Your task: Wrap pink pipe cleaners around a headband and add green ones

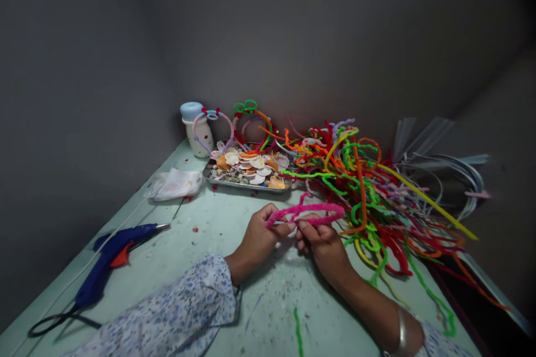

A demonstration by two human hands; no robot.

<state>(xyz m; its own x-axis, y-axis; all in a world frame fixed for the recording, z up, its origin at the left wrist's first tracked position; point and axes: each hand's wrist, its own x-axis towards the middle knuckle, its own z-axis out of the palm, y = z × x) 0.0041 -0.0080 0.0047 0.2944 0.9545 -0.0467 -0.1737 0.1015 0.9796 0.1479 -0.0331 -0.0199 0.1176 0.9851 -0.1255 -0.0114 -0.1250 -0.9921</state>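
A bright pink fuzzy pipe cleaner ring [324,210] is held above the middle of the table, with a loose pink end standing up at its far side. My left hand [263,234] pinches the ring's left part between thumb and fingers. On its near side, my right hand [320,240] grips the ring with thumb and forefinger. A short pale stretch, perhaps a bare band, shows between the two hands. Just beyond them lies a metal tray [247,185] of shells and small beads.
A tangled heap of coloured pipe cleaners [360,178] spreads to the right, beside coiled clear bands [469,178]. At left lie a blue glue gun [104,259] with its cord and a plastic packet [178,184]. Finished-looking rings [213,114] lean near a white jar [199,134].
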